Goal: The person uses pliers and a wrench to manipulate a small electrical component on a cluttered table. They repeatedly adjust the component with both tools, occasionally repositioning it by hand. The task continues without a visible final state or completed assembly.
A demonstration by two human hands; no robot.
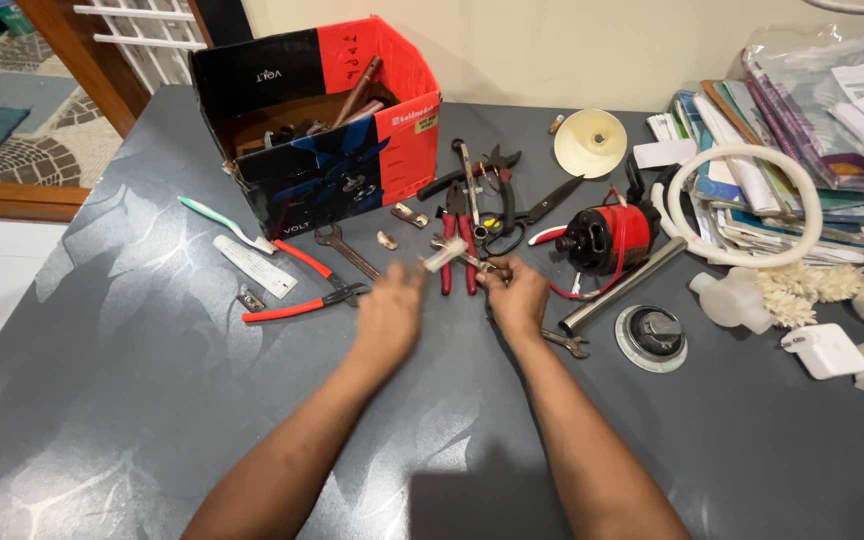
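Beside the red-and-black carton, both hands close their grip on a blurred pale tool

Left hand motion-blurred; small pale item at fingers unclear.

Both bare forearms stretch forward, the blurred left hand half-curled just beside the right hand, whose fingers are bent closed.
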